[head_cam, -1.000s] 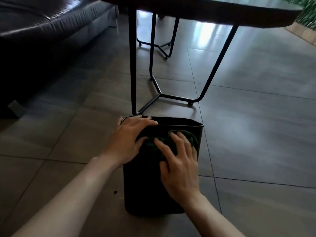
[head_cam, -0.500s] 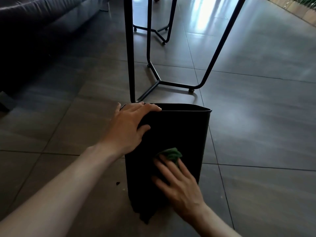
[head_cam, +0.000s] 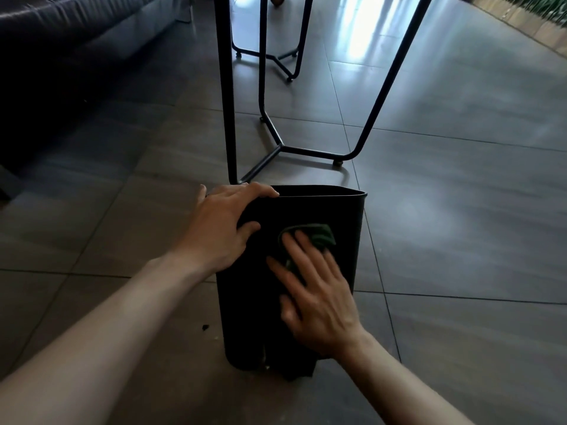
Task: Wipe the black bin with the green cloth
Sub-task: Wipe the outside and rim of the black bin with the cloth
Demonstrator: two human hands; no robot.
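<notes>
Black bin (head_cam: 245, 302) on tiled floor (head_cam: 460, 240): left hand (head_cam: 221, 228) clamps its 10 o'clock rim, right hand (head_cam: 316, 292) presses green cloth (head_cam: 319, 236) flat; pushing hard could tip it.

No readable text, labels, brands, numbers or signs are showing anywhere in view.

single head-worn view, looking forward and down, close over the black bin (head_cam: 254, 302), tiled floor (head_cam: 460, 240) beyond
</notes>
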